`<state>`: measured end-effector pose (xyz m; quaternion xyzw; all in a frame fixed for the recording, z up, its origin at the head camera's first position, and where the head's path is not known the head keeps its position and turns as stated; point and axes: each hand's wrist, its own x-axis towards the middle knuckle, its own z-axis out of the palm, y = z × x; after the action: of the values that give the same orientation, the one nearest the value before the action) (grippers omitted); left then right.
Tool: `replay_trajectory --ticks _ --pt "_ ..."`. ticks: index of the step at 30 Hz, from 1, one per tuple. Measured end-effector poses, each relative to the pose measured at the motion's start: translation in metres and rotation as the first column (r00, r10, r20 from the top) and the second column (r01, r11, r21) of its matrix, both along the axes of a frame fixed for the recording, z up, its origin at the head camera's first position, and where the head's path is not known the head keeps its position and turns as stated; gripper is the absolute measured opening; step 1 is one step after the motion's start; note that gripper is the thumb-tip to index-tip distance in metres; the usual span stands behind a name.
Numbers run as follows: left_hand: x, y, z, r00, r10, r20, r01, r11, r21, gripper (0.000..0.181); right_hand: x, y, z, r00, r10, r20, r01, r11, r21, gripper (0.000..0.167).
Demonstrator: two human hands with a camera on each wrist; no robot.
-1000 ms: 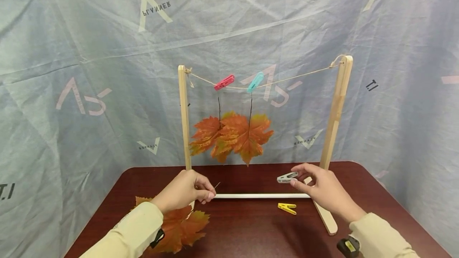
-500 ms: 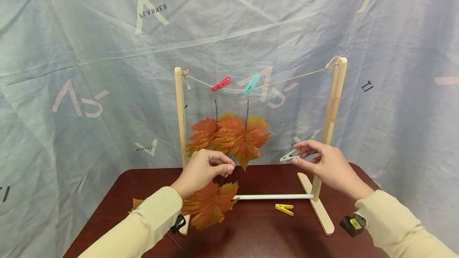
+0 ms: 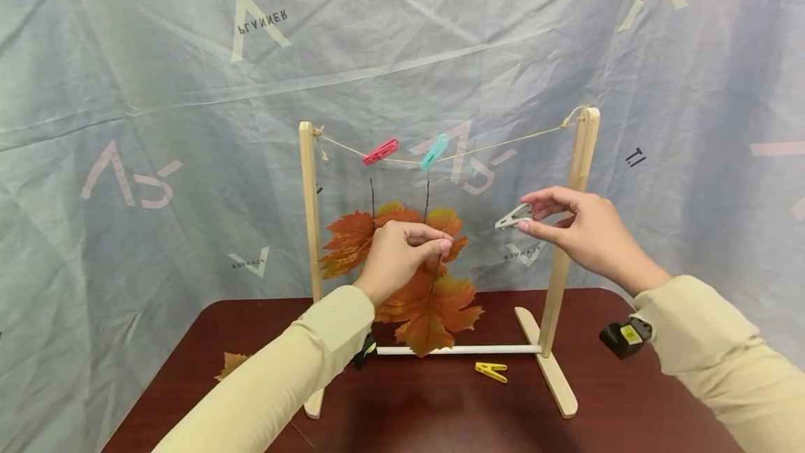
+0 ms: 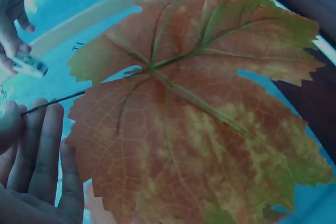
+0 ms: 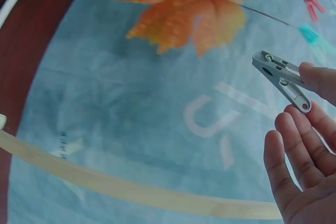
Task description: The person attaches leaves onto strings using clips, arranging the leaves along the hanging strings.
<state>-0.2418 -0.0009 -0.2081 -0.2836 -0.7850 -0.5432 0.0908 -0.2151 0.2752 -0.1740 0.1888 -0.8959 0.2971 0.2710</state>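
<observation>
In the head view my left hand (image 3: 405,254) pinches the thin stem of an orange maple leaf (image 3: 434,313), which hangs below the fingers in front of the frame. The left wrist view shows this leaf (image 4: 184,108) large, its stem between thumb and fingers. My right hand (image 3: 581,233) holds a grey clothespin (image 3: 513,217) by its handle ends, level with the hanging leaves and left of the right post. The right wrist view has the clothespin (image 5: 281,77) between thumb and fingertips. A red clothespin (image 3: 381,152) and a turquoise clothespin (image 3: 434,152) sit on the string (image 3: 503,143).
Two leaves (image 3: 349,240) hang from these pins, partly behind my left hand. Wooden posts (image 3: 569,229) and a white crossbar (image 3: 484,350) form the stand. On the dark red table (image 3: 402,418) lie a yellow clothespin (image 3: 492,372) and another leaf (image 3: 231,363), mostly hidden by my left sleeve.
My left hand has lifted the leaf off the table and carried it up and to the right. My right hand has risen with the grey clothespin. The view has shifted slightly.
</observation>
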Motion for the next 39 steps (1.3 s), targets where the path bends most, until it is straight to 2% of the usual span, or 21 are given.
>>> replay_trajectory --ticks 7,15,21,30,39 --pt "-0.012 0.029 0.017 0.996 0.085 -0.021 -0.084 0.996 0.025 0.015 -0.007 -0.005 0.034 0.998 -0.005 -0.065 0.003 1.000 -0.023 0.031" --pt "-0.028 0.052 0.031 0.978 0.202 -0.047 -0.200 0.979 0.048 0.015 -0.016 -0.012 0.067 0.990 -0.048 -0.131 0.047 0.999 -0.011 0.024" --pt "-0.040 0.065 0.038 0.967 0.254 -0.017 -0.252 0.965 0.077 0.015 -0.025 -0.014 0.087 0.991 -0.068 -0.112 0.069 0.998 0.003 0.026" --pt "-0.046 0.076 0.047 0.951 0.310 0.001 -0.308 0.947 0.088 0.017 -0.040 -0.022 0.103 0.996 -0.079 -0.040 0.079 0.997 0.012 0.030" --pt "-0.054 0.080 0.048 0.943 0.334 -0.008 -0.332 0.940 0.085 0.016 -0.051 -0.020 0.106 0.998 -0.046 0.048 0.046 0.999 0.005 0.034"
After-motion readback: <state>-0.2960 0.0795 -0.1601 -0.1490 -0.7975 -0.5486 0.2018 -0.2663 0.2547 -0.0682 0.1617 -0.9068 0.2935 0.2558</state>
